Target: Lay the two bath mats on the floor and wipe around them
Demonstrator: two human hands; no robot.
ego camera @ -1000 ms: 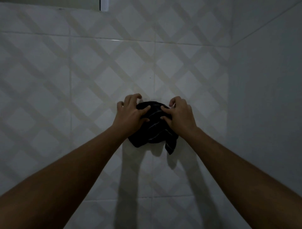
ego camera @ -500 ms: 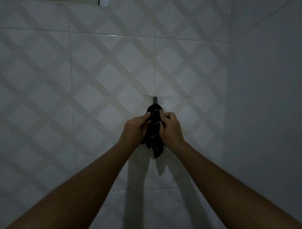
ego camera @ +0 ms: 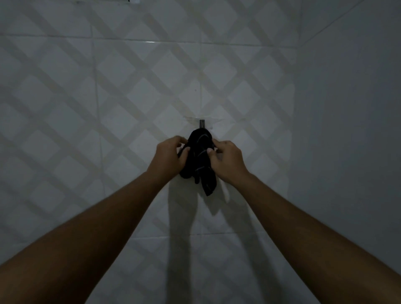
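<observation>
A small black cloth with thin pale stripes (ego camera: 200, 160) hangs bunched from a dark metal hook (ego camera: 202, 123) on the tiled wall. My left hand (ego camera: 168, 158) grips the cloth's left side with curled fingers and thumb. My right hand (ego camera: 226, 161) pinches its right side, thumb on the front. The cloth's lower tail droops below both hands. No bath mats are in view.
A white tiled wall with a diagonal lattice pattern (ego camera: 108, 97) fills the view. A plain side wall (ego camera: 351, 130) meets it in a corner on the right. A small fixture shows at the top edge (ego camera: 134, 1).
The cloth went from spread under both hands over the hook to hanging bunched below it. Both hands moved down and now hold its sides a little wider apart.
</observation>
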